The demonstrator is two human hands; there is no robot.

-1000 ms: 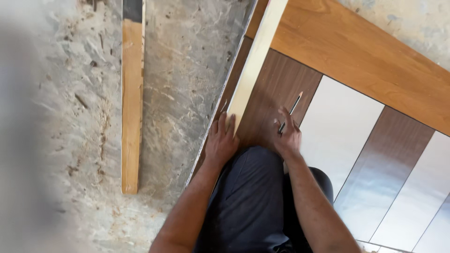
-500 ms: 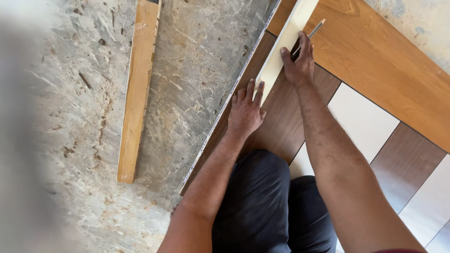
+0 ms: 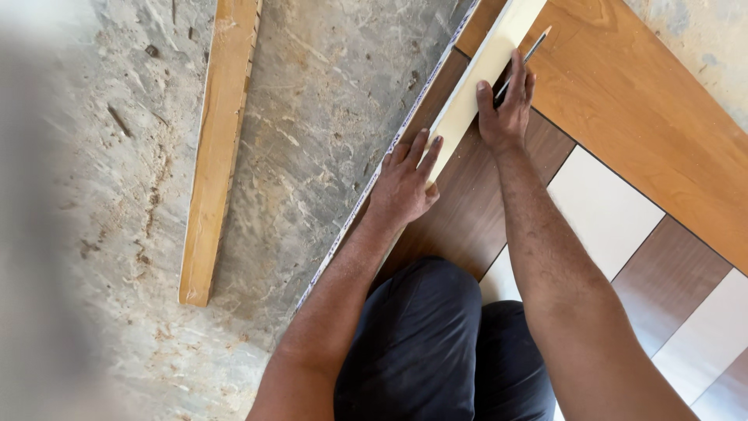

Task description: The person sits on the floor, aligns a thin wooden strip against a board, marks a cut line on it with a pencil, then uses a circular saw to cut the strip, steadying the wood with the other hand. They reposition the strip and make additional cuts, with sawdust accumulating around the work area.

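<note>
Two hands [image 3: 405,183] [image 3: 506,109], one pencil [image 3: 523,62], one pale strip [image 3: 487,66], one wooden batten [image 3: 218,148]

The pale strip [image 3: 483,74] and the loose wooden batten [image 3: 222,117] both run off the top edge. A grey blur covers the left side, and the pencil's [image 3: 523,62] lower end is hidden in the right hand [image 3: 505,109].

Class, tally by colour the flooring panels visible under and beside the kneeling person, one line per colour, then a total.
Orange-brown panels: 1
Dark brown panels: 2
White panels: 3, at least
Total: 6
The left hand steadies a cream strip; the right hand holds a pencil.
</note>
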